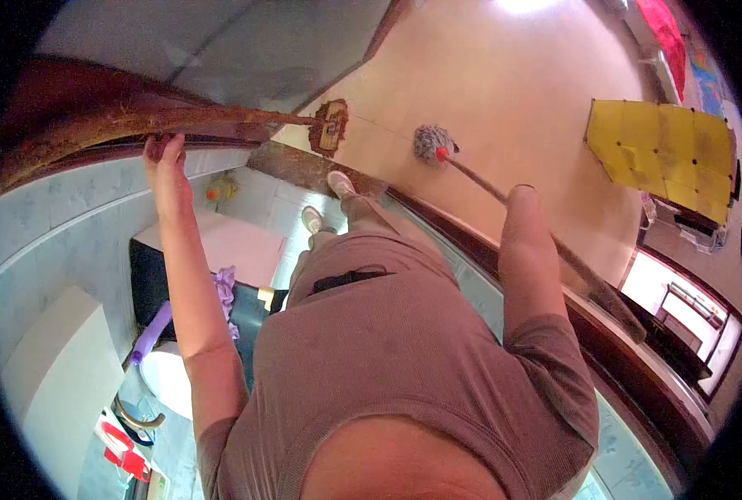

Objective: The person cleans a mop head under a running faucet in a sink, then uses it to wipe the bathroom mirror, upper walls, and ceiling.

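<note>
My left hand (167,162) is raised at the upper left, its fingers bent at the lower edge of a long brown pole (221,116) and a dark wooden frame. Whether they hold the pole or the frame edge is unclear. A brown, rough-edged piece (331,127) is at the pole's far end. On the right, my bent arm covers part of a mop handle (479,180); my right hand does not show. The mop's grey, shaggy head (432,144) with a red joint rests on the pale floor.
A dark raised sill (438,220) runs diagonally past my feet. Beside my left arm are a pale-topped cabinet (221,242), a purple cloth (225,287) and a white round basin (169,379). A yellow panel (663,154) stands at the right, above a bright opening (679,308).
</note>
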